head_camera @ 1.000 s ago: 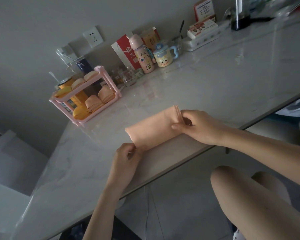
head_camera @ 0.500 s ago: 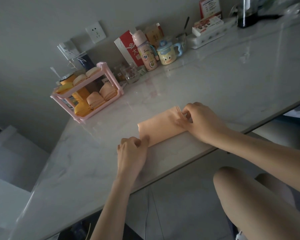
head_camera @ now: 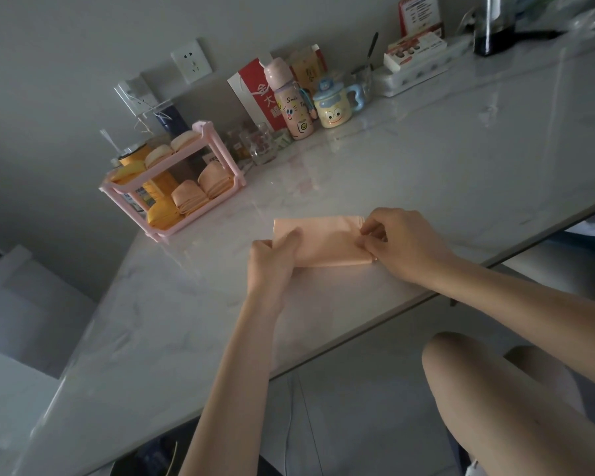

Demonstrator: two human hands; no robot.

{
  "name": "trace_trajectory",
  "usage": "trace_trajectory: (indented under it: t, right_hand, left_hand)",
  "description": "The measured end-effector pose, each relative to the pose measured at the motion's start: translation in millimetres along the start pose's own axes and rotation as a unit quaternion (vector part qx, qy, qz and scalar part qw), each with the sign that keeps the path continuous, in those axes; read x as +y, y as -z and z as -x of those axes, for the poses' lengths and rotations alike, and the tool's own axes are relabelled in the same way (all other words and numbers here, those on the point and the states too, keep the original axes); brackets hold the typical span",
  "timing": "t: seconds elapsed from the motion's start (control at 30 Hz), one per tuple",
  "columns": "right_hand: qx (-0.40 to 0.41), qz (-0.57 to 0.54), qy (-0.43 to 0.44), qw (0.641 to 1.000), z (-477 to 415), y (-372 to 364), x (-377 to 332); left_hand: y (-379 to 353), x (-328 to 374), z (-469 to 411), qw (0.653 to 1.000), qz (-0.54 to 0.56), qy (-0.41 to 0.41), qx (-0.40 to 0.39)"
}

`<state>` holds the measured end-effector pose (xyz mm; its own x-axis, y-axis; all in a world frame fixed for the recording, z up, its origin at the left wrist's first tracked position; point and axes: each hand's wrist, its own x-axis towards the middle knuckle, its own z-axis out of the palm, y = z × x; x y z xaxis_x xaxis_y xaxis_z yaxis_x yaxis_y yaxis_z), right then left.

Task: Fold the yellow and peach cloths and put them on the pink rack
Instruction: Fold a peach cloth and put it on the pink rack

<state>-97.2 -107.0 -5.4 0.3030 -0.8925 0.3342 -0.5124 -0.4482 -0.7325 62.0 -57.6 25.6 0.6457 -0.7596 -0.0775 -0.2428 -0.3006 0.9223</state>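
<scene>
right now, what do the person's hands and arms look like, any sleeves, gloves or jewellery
The left hand and the right hand wear no gloves. Both forearms are uncovered, with no sleeve in view as far as the picture's edge. No watch, bracelet or ring shows on either, though the light is dim.

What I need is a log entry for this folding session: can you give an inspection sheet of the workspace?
Surface: glossy marble-look table.
Job's things: peach cloth folded flat near the edge; pink rack holding folded yellow and peach cloths.
Clutter: pink bottle, cartoon mug, red box by the wall.
Hands: left hand holds the cloth's left end; right hand pinches its right end.
Cables: white cord at a wall plug.
Surroundings: grey wall, wall socket.
</scene>
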Motion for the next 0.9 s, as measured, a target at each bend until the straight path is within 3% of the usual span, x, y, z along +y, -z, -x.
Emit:
trace_trajectory:
  t: [0.17, 0.27, 0.33, 0.43, 0.5, 0.53, 0.6, 0.8, 0.9]
  right_hand:
    - [-0.014, -0.043, -0.015, 0.999, -0.3, 1.4, 2.3]
    - [0.003, -0.157, -0.075, 0.985, -8.6, 2.6, 4.4]
    - [-0.039, -0.312, -0.151, 0.937, -16.5, 9.4, 2.3]
    - [-0.18, -0.488, -0.221, 0.825, -25.1, 23.1, -3.2]
    - [-0.264, -0.546, -0.212, 0.766, -25.5, 28.0, -8.8]
    - [-0.289, -0.551, -0.193, 0.759, -26.6, 27.7, -13.1]
    - [-0.294, -0.536, -0.176, 0.772, -27.9, 21.7, -19.7]
    - [-0.197, -0.455, -0.209, 0.843, -48.6, -8.2, -28.5]
    - [-0.193, -0.455, -0.216, 0.842, -64.2, -21.1, -38.6]
  left_hand:
    - [-0.6, 1.8, 4.7, 0.978, 0.199, 0.049, -0.042]
    - [2.4, 1.9, 5.8, 0.959, 0.268, 0.068, -0.058]
    - [4.6, 4.6, 5.1, 0.942, 0.316, 0.084, -0.08]
    - [7.6, 10.0, 0.7, 0.92, 0.36, 0.085, -0.129]
    - [9.0, 10.6, -4.9, 0.923, 0.343, 0.059, -0.162]
    - [9.6, 11.0, -9.1, 0.929, 0.324, 0.04, -0.177]
    - [12.5, 9.2, -17.3, 0.94, 0.278, 0.014, -0.197]
    - [27.2, 7.8, -54.6, 0.952, 0.22, 0.005, -0.213]
    - [35.1, 7.7, -78.1, 0.948, 0.223, 0.017, -0.224]
